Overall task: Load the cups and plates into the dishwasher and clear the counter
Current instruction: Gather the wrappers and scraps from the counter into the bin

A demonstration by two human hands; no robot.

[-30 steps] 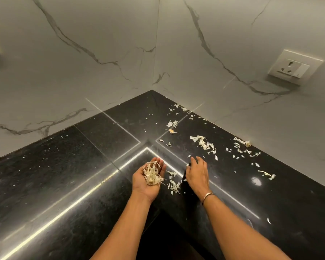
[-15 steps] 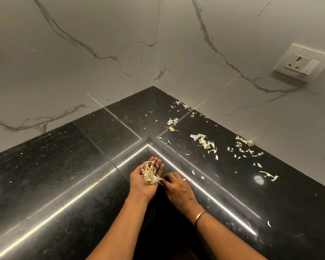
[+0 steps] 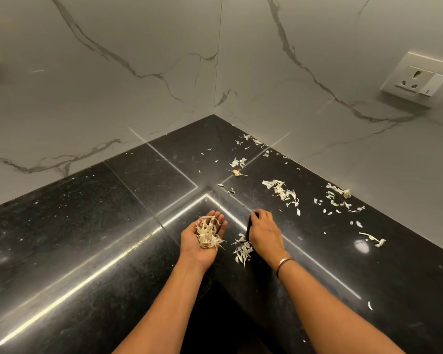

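I look down at the inner corner of a black granite counter (image 3: 92, 226) strewn with pale garlic peels. My left hand (image 3: 202, 242) is cupped palm up near the counter's inner edge and holds a small heap of peels (image 3: 208, 233). My right hand (image 3: 265, 233) lies palm down on the counter just right of it, fingers curled, with a bangle on the wrist. A small swept pile of peels (image 3: 242, 249) lies between the two hands, at the right hand's thumb side. More peels (image 3: 281, 191) are scattered farther right and toward the wall. No cups or plates are in view.
White marble walls meet at the corner (image 3: 215, 108) behind the counter. A wall socket with a switch (image 3: 418, 81) is at the upper right. Loose peels (image 3: 339, 198) lie along the right wall, and a stray bit (image 3: 374, 240) sits near a light reflection.
My right hand moved from beside the cupped left hand back out to the right, onto the counter. A small pile of peels now lies between the hands. The left hand stayed in place.
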